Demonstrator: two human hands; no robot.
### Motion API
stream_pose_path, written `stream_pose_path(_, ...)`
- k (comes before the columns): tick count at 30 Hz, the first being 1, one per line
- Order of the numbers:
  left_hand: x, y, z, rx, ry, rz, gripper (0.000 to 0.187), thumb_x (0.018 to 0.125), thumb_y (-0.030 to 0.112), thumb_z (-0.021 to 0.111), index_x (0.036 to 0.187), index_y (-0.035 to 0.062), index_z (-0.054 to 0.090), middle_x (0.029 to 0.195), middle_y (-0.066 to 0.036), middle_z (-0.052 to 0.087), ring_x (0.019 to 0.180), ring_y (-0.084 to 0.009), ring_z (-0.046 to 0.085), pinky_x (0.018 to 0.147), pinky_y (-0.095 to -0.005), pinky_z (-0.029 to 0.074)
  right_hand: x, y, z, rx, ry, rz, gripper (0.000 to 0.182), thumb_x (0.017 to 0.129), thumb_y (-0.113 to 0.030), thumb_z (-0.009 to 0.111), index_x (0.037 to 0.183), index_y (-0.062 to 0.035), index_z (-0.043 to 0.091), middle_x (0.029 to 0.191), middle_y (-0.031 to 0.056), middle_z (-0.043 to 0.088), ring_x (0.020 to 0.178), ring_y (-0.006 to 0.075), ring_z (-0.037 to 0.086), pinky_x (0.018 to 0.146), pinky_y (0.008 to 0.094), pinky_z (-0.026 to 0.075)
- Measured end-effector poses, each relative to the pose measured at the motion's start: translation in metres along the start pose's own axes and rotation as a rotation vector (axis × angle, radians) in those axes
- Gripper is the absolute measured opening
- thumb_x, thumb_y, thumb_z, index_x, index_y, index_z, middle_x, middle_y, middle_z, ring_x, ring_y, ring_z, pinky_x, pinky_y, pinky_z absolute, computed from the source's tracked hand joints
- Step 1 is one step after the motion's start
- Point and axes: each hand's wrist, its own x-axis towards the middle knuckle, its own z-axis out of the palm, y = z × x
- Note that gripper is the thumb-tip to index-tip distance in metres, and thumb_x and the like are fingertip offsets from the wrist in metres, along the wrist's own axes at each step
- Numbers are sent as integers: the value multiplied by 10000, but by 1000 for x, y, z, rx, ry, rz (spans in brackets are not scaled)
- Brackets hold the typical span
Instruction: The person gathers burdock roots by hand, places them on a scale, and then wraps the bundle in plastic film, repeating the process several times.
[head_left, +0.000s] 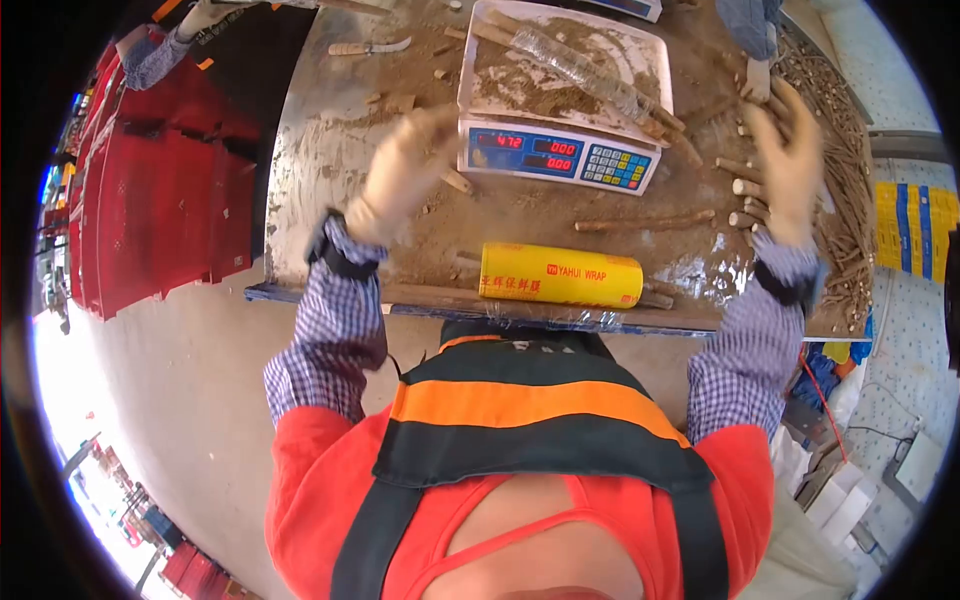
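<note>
My left hand (405,165), gloved and blurred by motion, is beside the left edge of a white digital scale (565,157). Its fingers look stretched out, with nothing visible in them. Over at the right, my right hand (795,160) hovers by a pile of thin brown sticks (845,200), thumb and fingers apart. On the scale's dirt-covered tray lies a bundle of sticks (580,70) wrapped in clear film. Red digits glow on the display, one reading 472. In front of the scale is a yellow roll of cling wrap (560,275) marked YAHUI WRAP.
A knife (370,47) with a wooden handle lies at the back left of the dirt-strewn table (340,190). Another person's hand (757,82) is close to my right hand. One loose stick (645,222) lies before the scale. Red bins (160,200) stand left.
</note>
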Motion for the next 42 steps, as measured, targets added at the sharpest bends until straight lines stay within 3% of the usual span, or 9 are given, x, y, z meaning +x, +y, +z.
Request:
stream_pose_path(12, 196, 38, 132, 615, -675, 632, 713, 702, 405, 781, 1290, 72, 553, 1214, -192, 598, 1095, -331, 597, 903, -421, 495, -236, 72, -82, 140, -18, 664, 374, 923, -170, 647, 1252, -4, 588, 1176, 103, 647, 1073, 181, 606, 923, 305, 473)
stream_pose_path(23, 80, 0, -49, 395, -330, 312, 377, 831, 183, 680, 1174, 57, 592, 1023, -184, 665, 884, -342, 659, 747, -378, 522, -318, 105, -75, 162, -134, 814, 382, 867, -154, 686, 1232, -71, 610, 1183, 94, 646, 990, 191, 645, 870, 316, 517)
stream_pose_path(25, 26, -93, -101, 192, -442, -211, 481, 784, 55, 710, 1240, 26, 561, 1087, -154, 679, 952, -349, 661, 782, -398, 539, -318, 112, -70, 131, -180, 811, 383, 860, -198, 685, 1215, -69, 619, 1164, 114, 655, 1011, 226, 648, 882, 332, 511)
stream_pose_path(26, -7, -114, -118, 552, -382, 96, 559, 772, 82, 732, 1281, 1, 517, 1164, -174, 647, 1050, -332, 629, 874, -398, 524, -323, 128, -64, 83, -183, 781, 395, 854, -231, 685, 1206, -62, 622, 1157, 127, 656, 1027, 249, 643, 889, 341, 505)
stream_pose_path(27, -31, -148, -137, 471, -560, -545, 608, 783, 165, 737, 1308, -8, 484, 1266, -195, 587, 1165, -319, 571, 968, -408, 475, -324, 144, -61, 45, -201, 743, 411, 847, -263, 684, 1197, -56, 624, 1149, 141, 657, 1042, 273, 637, 897, 351, 499)
stream_pose_path(30, -117, -227, -148, 664, -587, -216, 698, 723, 254, 775, 1309, 8, 486, 1208, -236, 579, 1164, -388, 541, 982, -424, 448, -299, 194, -60, 101, -206, 769, 431, 843, -314, 675, 1182, -50, 633, 1160, 164, 650, 1073, 304, 618, 917, 364, 483)
stream_pose_path(36, -35, -64, -68, 1156, -818, -604, 578, 767, 349, 726, 1263, 88, 587, 880, -170, 671, 794, -396, 641, 666, -467, 527, -235, 354, -33, -34, 39, 1082, 663, 833, -365, 705, 1277, 89, 514, 1091, 159, 670, 910, 219, 661, 749, 312, 537)
stream_pose_path(37, -12, -3, -38, 1147, -892, -33, 348, 846, 320, 643, 1114, 102, 681, 808, -161, 679, 704, -359, 647, 573, -468, 499, -211, 367, -44, 296, -47, 1239, 710, 827, -365, 714, 1296, 117, 485, 1078, 170, 664, 861, 213, 661, 683, 304, 536)
stream_pose_path(42, 78, 176, 206, 102, -781, -75, 330, 875, 157, 672, 1152, -16, 629, 1071, -110, 683, 1025, -162, 619, 874, -317, 487, -149, 421, 13, 352, 338, 1386, 742, 769, -504, 749, 1145, 120, 612, 1149, 239, 651, 1097, 343, 609, 857, 387, 483)
